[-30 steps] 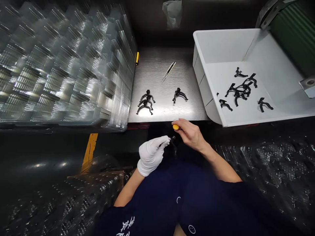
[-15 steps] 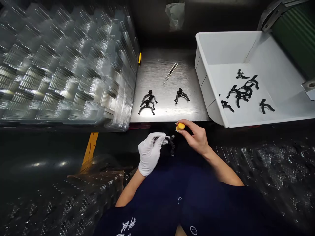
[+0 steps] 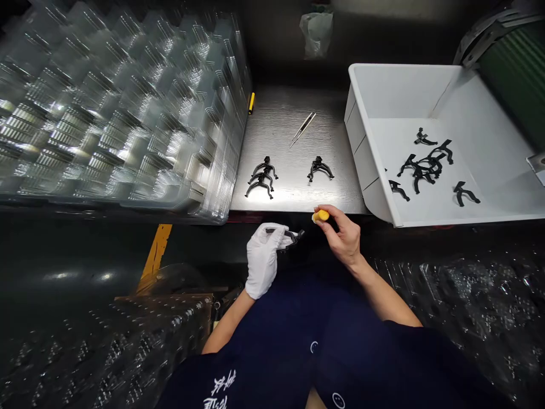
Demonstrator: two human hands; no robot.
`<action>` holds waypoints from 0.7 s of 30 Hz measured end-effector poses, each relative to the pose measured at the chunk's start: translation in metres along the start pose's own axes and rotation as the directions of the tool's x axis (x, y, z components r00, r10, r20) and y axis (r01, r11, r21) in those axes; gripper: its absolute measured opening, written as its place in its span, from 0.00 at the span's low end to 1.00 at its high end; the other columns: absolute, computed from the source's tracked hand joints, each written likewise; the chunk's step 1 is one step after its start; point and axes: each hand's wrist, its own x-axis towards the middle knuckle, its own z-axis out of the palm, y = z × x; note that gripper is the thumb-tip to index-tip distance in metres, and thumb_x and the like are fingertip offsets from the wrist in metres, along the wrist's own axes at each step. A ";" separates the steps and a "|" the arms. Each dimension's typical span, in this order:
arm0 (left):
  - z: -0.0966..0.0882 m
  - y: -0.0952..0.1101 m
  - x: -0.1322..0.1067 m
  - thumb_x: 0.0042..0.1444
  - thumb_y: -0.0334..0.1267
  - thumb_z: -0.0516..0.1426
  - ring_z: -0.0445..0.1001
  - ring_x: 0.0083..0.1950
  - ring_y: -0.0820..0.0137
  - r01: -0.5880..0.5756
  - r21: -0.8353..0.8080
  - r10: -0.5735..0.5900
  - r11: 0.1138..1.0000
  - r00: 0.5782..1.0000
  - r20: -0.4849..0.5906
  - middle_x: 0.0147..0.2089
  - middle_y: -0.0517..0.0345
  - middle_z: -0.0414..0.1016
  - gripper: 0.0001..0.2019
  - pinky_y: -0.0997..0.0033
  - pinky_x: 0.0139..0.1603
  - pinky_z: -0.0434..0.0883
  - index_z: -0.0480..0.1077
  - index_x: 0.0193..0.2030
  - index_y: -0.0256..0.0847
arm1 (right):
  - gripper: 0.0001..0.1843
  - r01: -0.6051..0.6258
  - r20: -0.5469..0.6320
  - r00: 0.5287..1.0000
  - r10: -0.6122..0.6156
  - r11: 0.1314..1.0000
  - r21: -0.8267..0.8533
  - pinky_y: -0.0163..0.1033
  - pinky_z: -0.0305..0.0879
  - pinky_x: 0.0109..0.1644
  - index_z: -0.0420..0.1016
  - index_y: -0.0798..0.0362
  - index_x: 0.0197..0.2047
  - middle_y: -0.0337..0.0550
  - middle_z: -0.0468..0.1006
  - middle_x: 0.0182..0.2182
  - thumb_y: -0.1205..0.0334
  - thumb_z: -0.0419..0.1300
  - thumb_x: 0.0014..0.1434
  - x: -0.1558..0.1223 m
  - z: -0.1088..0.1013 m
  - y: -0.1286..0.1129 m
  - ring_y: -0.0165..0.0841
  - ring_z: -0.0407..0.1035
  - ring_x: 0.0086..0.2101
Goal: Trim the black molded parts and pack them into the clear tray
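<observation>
My left hand (image 3: 263, 258), in a white glove, is closed on a curved black plastic part (image 3: 291, 241), held in front of the bench edge. To its right my bare right hand (image 3: 343, 236) pinches a small yellow cylindrical object (image 3: 321, 216) between thumb and fingers; its kind I cannot make out. The two held things are apart. Beyond my hands, a short row of similar black parts (image 3: 260, 184) lies on the metal bench (image 3: 289, 193), with more black parts (image 3: 319, 168) to the right of it.
Stacked clear plastic trays (image 3: 128, 130) fill the left. On the right, a white bin (image 3: 395, 170) holds several black parts (image 3: 465, 193). A slim cutter-like tool (image 3: 302, 129) and a yellow-and-black stick (image 3: 251, 103) lie on the bench. A plastic bag (image 3: 315, 34) hangs at the back.
The black part in my left hand has turned, its free leg now pointing less downward. Both hands keep their holds. The whole view has shifted slightly.
</observation>
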 end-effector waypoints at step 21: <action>-0.020 -0.007 -0.001 0.64 0.35 0.60 0.83 0.35 0.69 -0.745 0.533 0.641 0.402 0.644 0.417 0.37 0.56 0.85 0.05 0.74 0.40 0.78 0.79 0.43 0.42 | 0.15 0.082 0.143 0.986 -0.081 0.997 0.002 0.41 0.78 0.53 0.74 0.52 0.56 0.47 0.83 0.46 0.68 0.58 0.68 0.006 -0.009 -0.010 0.37 0.79 0.45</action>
